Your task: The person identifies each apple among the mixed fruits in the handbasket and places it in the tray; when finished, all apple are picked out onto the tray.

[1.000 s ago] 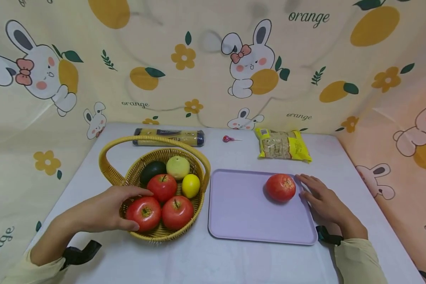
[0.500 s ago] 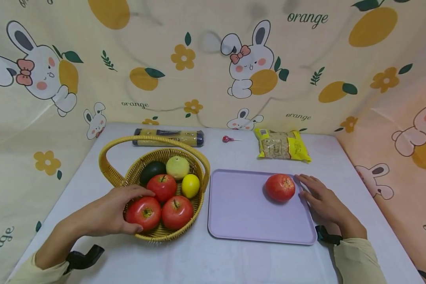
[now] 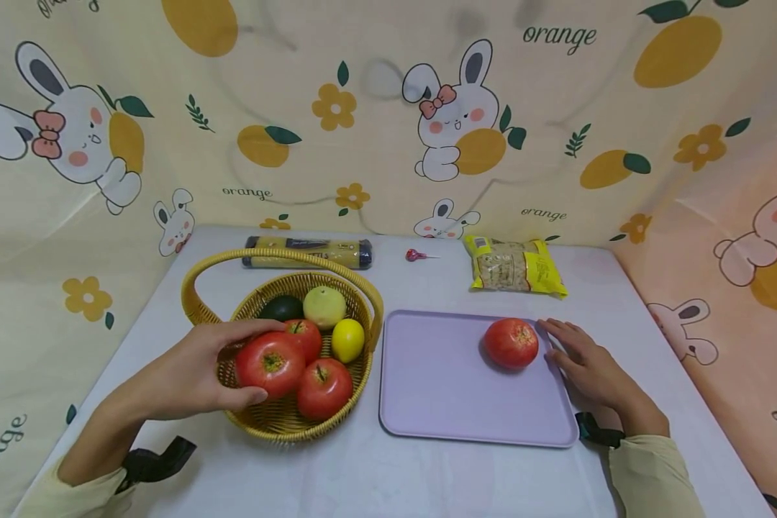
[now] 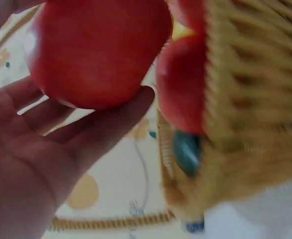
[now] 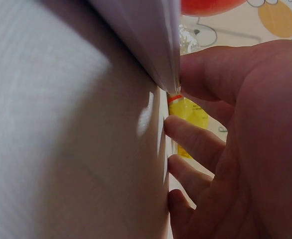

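Note:
My left hand (image 3: 194, 370) grips a red apple (image 3: 270, 363) from its left side, thumb at the near side and fingers at the far side. The apple is raised inside the wicker basket (image 3: 278, 428), partly covering another red apple (image 3: 306, 337) behind it. In the left wrist view, the held apple (image 4: 98, 55) is apart from the basket wall. My right hand (image 3: 589, 363) rests at the right edge of the lilac tray (image 3: 440, 388); in the right wrist view its thumb touches the tray rim (image 5: 168, 59) and its fingertips touch the tabletop. A red fruit (image 3: 511, 343) with a pale speckled patch sits on the tray.
The basket also holds a red apple (image 3: 324, 388), a lemon (image 3: 347, 340), a pale green round fruit (image 3: 324, 307) and a dark green fruit (image 3: 281, 308), under an arched handle (image 3: 285, 254). Behind lie a yellow-and-black roll (image 3: 330, 253), a lollipop (image 3: 414, 255) and a yellow food packet (image 3: 514, 265).
My left hand has closed round the near-left apple and lifted it up and slightly right, off the basket bottom. The right hand and the tray stay where they were.

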`<state>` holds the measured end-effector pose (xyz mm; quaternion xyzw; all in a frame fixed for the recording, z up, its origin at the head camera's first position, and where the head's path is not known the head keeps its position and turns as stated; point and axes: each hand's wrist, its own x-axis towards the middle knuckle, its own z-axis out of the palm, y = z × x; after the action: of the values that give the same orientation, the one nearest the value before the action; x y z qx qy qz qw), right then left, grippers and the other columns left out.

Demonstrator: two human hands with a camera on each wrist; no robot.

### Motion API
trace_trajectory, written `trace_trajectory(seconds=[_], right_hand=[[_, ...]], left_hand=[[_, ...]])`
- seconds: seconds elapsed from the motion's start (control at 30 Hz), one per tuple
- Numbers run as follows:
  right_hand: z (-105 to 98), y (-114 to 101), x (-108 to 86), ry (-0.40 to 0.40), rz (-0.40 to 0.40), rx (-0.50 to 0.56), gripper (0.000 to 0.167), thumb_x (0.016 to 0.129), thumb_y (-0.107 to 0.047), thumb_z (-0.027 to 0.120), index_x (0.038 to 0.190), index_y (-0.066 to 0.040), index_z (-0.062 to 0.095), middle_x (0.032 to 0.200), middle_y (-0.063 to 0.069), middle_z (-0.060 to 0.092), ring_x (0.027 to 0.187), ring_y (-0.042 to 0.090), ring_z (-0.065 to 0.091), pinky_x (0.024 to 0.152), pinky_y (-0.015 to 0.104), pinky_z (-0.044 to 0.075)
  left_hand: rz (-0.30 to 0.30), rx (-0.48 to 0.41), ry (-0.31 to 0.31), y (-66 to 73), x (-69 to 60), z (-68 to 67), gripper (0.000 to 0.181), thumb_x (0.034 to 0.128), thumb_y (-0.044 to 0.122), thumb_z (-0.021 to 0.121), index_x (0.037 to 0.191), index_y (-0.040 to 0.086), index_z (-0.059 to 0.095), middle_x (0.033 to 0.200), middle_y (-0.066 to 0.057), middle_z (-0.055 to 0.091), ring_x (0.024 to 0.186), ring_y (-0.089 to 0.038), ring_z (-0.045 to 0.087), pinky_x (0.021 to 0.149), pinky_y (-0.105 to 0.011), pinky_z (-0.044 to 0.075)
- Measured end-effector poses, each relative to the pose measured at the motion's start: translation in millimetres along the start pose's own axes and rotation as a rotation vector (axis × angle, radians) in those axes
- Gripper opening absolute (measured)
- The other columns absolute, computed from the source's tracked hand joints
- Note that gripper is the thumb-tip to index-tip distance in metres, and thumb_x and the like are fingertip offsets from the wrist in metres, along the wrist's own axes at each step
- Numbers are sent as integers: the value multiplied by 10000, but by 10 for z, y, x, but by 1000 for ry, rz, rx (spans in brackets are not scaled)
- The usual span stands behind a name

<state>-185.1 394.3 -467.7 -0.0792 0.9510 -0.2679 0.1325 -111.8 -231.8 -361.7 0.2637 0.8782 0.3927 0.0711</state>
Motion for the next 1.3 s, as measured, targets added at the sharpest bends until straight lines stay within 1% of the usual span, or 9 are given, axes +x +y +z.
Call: trace_trajectory(seconds=[0.23,0.47,0.57,0.73,0.87,0.97,1.1,1.2,1.3], right_hand=[[-8,3,0,6,-8,4,723,1116,-423,601,1742,-206,311,1778,280,251,1625,621,102,1107,935,218],[-1,1,-2,10,-22,-2,718,1117,-415,604,1741,-206,316,1777,279,257,1620,624,120,1109,932,225],[-2,-2,-3,10,-20,-1,717,1116,-416,605,1740,-210,317,1776,277,259,1623,623,113,1108,934,220],[-6,-8,-7,9,-13,-2,717,1116,-417,603,1740,-210,318,1775,278,261,1625,621,106,1107,935,220],[-4,-2,-5,5,-10,-1,721,1115,-422,603,1741,-208,315,1774,284,257,1624,624,96,1099,938,220],[-1,5,-1,3,-11,-5,723,1117,-425,600,1743,-212,309,1773,285,258,1622,627,98,1095,939,223],[1,2,8,7,-19,-18,715,1119,-415,598,1741,-206,314,1769,281,274,1607,634,149,1098,928,250],[0,1,11,9,-25,-22,709,1119,-408,600,1737,-199,323,1765,278,285,1594,640,185,1099,918,273],[-3,8,10,9,-28,-19,711,1118,-407,604,1738,-201,323,1765,276,288,1586,642,208,1098,909,292]], left_hand=[[148,-150,-3,236,212,123,741,858,227,942,1528,264,628,1426,52,709,1261,-183,678,950,-330,659],[259,-224,-25,535,456,358,748,843,252,964,1516,193,642,1389,28,722,1241,-192,679,919,-350,672],[292,-239,-44,665,561,477,756,837,249,971,1517,193,647,1410,43,720,1250,-172,679,943,-359,667],[296,-239,-74,840,743,693,767,821,256,984,1513,216,656,1434,100,713,1264,-103,673,1010,-333,636],[278,-306,-129,934,892,892,748,845,255,962,1521,197,647,1426,85,713,1248,-75,666,1013,-292,626],[264,-358,-152,995,1000,1041,747,856,247,950,1532,187,638,1430,67,716,1261,-60,657,1018,-267,617],[253,-403,-150,1073,1117,1211,757,862,244,941,1545,183,622,1426,55,721,1252,-38,656,1022,-245,606],[235,-432,-143,1137,1193,1330,762,866,237,936,1554,190,613,1427,44,719,1233,-9,653,999,-225,608],[237,-461,-134,1207,1278,1447,769,861,220,943,1554,180,612,1433,19,719,1218,10,659,972,-207,611]])
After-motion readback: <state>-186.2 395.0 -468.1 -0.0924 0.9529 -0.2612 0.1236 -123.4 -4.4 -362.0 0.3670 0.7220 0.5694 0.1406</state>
